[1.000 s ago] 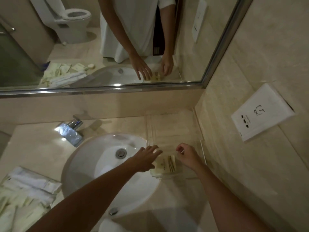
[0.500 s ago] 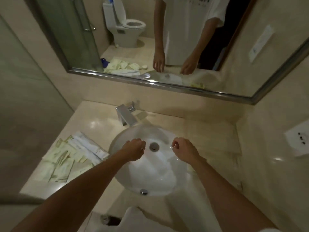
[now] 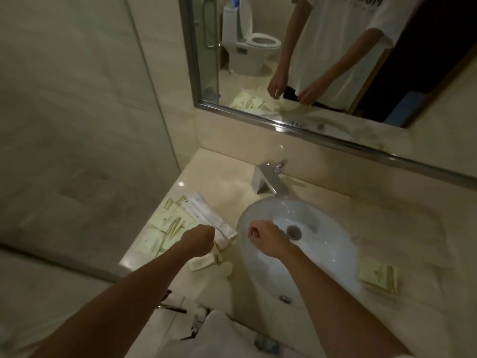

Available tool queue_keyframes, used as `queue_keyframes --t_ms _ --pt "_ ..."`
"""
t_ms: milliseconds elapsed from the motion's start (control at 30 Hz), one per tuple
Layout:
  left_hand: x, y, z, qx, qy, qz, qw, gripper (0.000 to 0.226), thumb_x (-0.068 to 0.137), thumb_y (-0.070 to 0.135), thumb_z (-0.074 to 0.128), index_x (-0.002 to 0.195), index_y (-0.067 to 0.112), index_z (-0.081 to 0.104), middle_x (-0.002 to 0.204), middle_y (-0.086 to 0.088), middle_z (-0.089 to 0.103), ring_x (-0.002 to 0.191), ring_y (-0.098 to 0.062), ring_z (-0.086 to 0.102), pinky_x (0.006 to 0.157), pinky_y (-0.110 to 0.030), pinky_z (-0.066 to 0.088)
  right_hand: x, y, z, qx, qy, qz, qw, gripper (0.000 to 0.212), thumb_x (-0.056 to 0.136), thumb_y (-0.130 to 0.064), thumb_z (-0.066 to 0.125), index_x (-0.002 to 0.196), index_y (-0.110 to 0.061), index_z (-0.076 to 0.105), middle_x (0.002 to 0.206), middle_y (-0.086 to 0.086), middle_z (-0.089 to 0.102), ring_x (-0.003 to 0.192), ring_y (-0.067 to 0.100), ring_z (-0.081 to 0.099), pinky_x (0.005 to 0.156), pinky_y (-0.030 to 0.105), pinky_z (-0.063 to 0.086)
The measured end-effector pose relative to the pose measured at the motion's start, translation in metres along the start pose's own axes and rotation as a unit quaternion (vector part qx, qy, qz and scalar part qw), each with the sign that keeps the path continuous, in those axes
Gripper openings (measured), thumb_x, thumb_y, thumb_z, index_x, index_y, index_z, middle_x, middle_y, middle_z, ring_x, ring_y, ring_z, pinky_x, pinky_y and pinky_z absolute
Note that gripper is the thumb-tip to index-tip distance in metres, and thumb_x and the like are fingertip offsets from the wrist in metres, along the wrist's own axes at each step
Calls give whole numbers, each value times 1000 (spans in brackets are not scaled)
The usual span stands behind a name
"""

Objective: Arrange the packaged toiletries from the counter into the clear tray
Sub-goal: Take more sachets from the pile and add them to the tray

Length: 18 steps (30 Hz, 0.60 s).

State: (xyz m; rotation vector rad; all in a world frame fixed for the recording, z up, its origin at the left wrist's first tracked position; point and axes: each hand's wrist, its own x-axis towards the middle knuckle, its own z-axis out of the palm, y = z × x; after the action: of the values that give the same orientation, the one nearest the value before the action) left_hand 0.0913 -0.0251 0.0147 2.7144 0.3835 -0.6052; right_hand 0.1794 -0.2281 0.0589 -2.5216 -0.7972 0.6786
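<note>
A pile of pale green packets (image 3: 165, 228) lies on the counter left of the basin, with long white packets (image 3: 204, 213) across it and smaller white ones (image 3: 204, 262) nearer me. My left hand (image 3: 198, 239) hovers with curled fingers at the near end of the long white packets; I see nothing gripped in it. My right hand (image 3: 260, 236) hangs over the basin's left rim, fingers curled and holding nothing. A stack of green packets (image 3: 378, 276) rests in the faint, blurred clear tray (image 3: 418, 249) right of the basin.
The white basin (image 3: 322, 267) fills the counter's middle, with the chrome faucet (image 3: 268, 180) behind it. A glass shower panel (image 3: 77, 125) borders the counter on the left. The mirror (image 3: 335, 60) hangs above. A small round soap (image 3: 227, 267) sits by the basin. White cloth (image 3: 219, 332) lies below.
Both hands have left the tray and crossed the basin leftward. The view swung left with them. My left hand is now over the packet pile.
</note>
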Motion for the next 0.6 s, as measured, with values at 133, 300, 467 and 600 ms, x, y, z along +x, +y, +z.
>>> queue_keyframes --t_ms 133,300,467,600 --pt "-7 -48 4 -21 12 -48 999 19 87 17 47 100 11 58 108 -8 61 98 -25 58 81 -37 50 16 -38 26 -3 -24 -9 1000 15 89 -22 51 90 -13 63 91 9 66 81 27 62 68 34 48" --pt "-8 -102 7 -46 59 -102 992 35 87 39 57 110 14 51 112 -7 58 105 -26 56 85 -40 49 35 -69 52 14 -41 5 999 20 90 -23 47 107 -18 58 104 8 64 91 30 60 75 35 47" --pt "8 -148 0 -36 67 -106 991 51 80 43 66 117 15 45 118 -10 53 107 -30 53 87 -46 49 53 -94 73 -4 -22 -2 1000 20 92 -22 44 109 -20 56 104 7 64 93 31 60 73 34 45" --pt "29 -161 -7 42 54 -44 997 59 82 32 68 131 20 39 137 -5 42 121 -30 43 94 -49 43 61 -101 87 -8 -24 2 1000 18 92 -23 45 107 -22 55 101 5 65 91 28 60 69 32 44"
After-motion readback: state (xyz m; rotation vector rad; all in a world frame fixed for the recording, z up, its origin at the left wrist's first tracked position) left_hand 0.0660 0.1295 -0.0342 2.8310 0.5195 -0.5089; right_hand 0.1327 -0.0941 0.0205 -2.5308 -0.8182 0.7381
